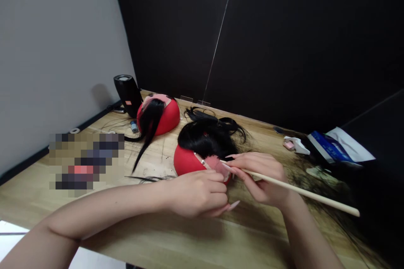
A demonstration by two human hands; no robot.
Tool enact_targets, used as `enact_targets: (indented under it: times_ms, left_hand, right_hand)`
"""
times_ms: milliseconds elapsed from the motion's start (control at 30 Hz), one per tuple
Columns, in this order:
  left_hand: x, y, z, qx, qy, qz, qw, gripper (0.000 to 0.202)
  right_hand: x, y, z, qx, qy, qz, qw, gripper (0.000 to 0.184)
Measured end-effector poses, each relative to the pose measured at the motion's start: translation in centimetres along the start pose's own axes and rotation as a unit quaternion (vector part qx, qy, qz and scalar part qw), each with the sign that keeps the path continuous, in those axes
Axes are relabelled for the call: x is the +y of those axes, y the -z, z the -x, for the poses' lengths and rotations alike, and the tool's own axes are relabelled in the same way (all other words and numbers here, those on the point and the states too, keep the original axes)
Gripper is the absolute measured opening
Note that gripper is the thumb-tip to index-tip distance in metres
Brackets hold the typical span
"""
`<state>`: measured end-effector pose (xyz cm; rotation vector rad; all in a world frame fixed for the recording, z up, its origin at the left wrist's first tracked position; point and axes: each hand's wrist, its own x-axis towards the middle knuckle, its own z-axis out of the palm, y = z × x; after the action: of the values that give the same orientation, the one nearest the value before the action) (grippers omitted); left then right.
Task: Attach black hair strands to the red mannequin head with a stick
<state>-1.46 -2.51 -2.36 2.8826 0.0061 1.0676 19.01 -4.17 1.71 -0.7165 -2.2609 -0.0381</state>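
Note:
A red dome-shaped wig block (186,160) lies on the table before me, with black hair (206,136) spread over its far side and a fuzzy pink patch (214,164) at its near right. Several pearl-headed pins (203,162) stand in it along the patch. My left hand (200,193) is curled closed against the near side of the block; what its fingers hold, if anything, is hidden. Pinched in my right hand (263,174) is a slim pale wooden stick (303,192), its far end at the pink patch and its rounded butt pointing right. I cannot make out its tip.
Behind to the left stands a second red wig block (170,115) with a black hair lock, beside a black cylindrical speaker (126,94). A small blue-grey spool (134,126) is near it. At right are a blue packet (331,147), crumpled tissue (299,146) and loose dark hair (328,189). A blurred-out area covers the left tabletop.

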Motion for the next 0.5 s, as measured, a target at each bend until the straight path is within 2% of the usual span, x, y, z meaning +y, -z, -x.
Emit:
enact_targets:
  times_ms: [100, 200, 333, 500]
  left_hand:
    - [0.2, 0.1, -0.1, -0.005, 0.005, 0.024, 1.000, 0.038]
    - [0.3, 0.3, -0.2, -0.021, 0.027, 0.081, 0.996, 0.038]
    - [0.5, 0.6, -0.3, -0.039, 0.073, 0.169, 0.982, 0.038]
    - [0.9, 1.2, -0.4, -0.025, 0.099, 0.238, 0.966, 0.033]
  right_hand:
    - [0.1, 0.6, -0.1, -0.059, 0.002, -0.031, 0.998, 0.023]
    - [0.0, 1.3, -0.3, -0.106, -0.008, -0.019, 0.994, 0.030]
    - [-0.6, 1.5, -0.4, -0.136, -0.016, 0.035, 0.990, 0.037]
    - [-1.3, 1.3, -0.1, -0.164, -0.010, 0.111, 0.980, 0.046]
